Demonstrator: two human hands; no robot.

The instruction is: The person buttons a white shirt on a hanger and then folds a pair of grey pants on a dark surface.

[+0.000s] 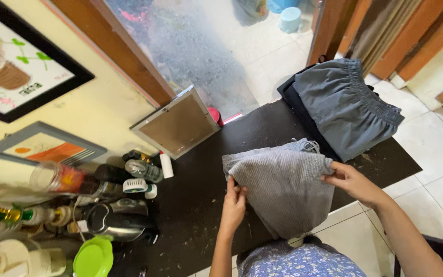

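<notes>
**A:** What are the hands doing?

**B:** Both grip a grey ribbed cloth (282,191) held over the dark surface (201,195); the left hand (234,202), at seven o'clock from the cloth's middle, pinches its left edge with closed fingers; the right hand (354,183), at three o'clock, pinches the right edge; the cloth's lower end hangs past the surface's near edge.

**A:** What lies around it?

**B:** At one o'clock, a stack of folded dark grey garments (345,105) rests on the surface; at eleven o'clock, a framed board (176,123) leans against the wall; at nine o'clock, bottles and jars (129,177) crowd together; at eight o'clock sits a green lid (93,258).
</notes>
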